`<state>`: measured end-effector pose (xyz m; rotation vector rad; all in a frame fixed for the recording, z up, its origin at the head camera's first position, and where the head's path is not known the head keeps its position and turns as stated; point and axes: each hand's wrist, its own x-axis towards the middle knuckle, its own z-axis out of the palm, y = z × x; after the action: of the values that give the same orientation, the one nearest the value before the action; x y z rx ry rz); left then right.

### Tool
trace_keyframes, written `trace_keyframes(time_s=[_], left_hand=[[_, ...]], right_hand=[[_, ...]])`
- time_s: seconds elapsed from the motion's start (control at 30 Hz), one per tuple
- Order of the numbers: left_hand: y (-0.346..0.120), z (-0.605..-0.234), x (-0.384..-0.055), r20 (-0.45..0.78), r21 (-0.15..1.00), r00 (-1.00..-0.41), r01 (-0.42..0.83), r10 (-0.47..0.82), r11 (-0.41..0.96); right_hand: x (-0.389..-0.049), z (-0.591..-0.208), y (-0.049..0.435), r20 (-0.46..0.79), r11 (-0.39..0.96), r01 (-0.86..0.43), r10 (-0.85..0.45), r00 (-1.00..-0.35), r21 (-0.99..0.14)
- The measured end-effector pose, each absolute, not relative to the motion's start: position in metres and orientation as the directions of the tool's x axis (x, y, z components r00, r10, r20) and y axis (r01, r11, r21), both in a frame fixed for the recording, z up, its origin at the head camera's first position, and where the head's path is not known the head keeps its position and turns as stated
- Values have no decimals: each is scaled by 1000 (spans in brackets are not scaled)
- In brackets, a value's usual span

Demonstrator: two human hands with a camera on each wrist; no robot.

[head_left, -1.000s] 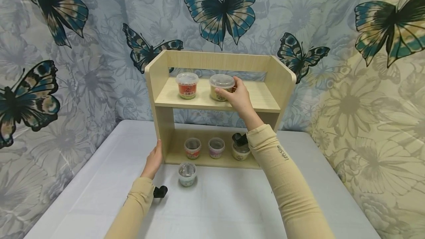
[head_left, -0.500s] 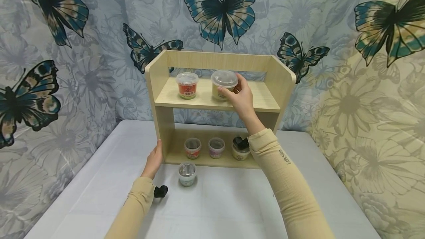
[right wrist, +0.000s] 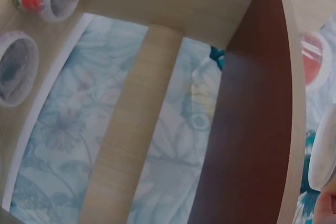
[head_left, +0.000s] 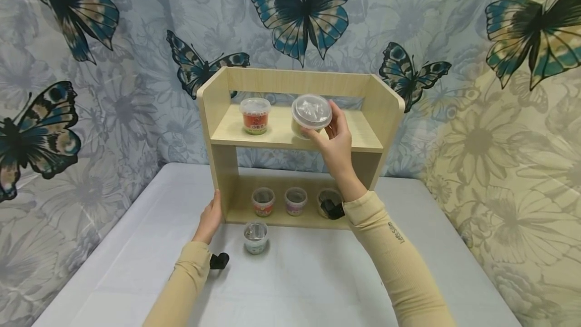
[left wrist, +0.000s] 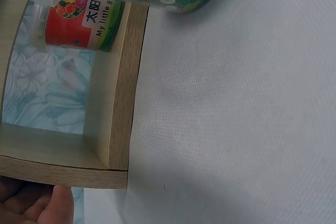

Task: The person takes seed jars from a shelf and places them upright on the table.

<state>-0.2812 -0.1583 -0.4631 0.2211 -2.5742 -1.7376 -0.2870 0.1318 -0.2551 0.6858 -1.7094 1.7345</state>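
My right hand [head_left: 338, 148] holds a round tub [head_left: 311, 111] with a clear lid between thumb and fingers, at the front of the upper shelf. The tub is tilted, so its lid faces the head camera. In the right wrist view only part of that tub shows, at the right edge. My left hand [head_left: 210, 220] rests against the outer left side of the wooden shelf unit [head_left: 297, 144]; in the left wrist view its fingers [left wrist: 58, 205] touch the outside of the panel. Left of the held tub stands a red-labelled lidded tub [head_left: 255, 116].
Below, on the lower shelf, stand a red-labelled tub [head_left: 263, 202], a purple-labelled tub [head_left: 296, 202] and a third tub [head_left: 323, 198] partly behind the black wrist camera [head_left: 333, 210]. A teal-labelled tub [head_left: 256, 238] stands on the white-covered table [head_left: 290, 286] before the unit.
My right hand has drawn the tub slightly right and toward me, tipping its lid to face the head camera. The left hand stays against the side panel.
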Motion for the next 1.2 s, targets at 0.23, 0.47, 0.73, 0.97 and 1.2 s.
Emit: trace_keyframes(time_s=[0.23, 0.47, 0.73, 0.97, 1.2], left_hand=[[-159, -462, -282, -55, 920, -989, -103, -135, 379], [-160, -462, -283, -62, 923, -990, -105, -126, 370], [-160, -462, -283, -54, 922, -990, -99, -129, 375], [-160, -461, -283, -56, 924, -990, -102, -133, 369], [-160, -462, -283, -59, 924, -989, -106, -137, 368]], right_hand=[[-253, -253, 125, 762, 34, -761, 34, -647, -648], [-239, -272, 124, 762, 38, -762, 7, -647, -647], [-228, -303, 132, 699, 83, -698, -22, -714, -711], [-237, -350, 142, 598, 29, -599, -31, -801, -800], [-234, -383, 141, 526, -12, -526, -53, -849, -850]])
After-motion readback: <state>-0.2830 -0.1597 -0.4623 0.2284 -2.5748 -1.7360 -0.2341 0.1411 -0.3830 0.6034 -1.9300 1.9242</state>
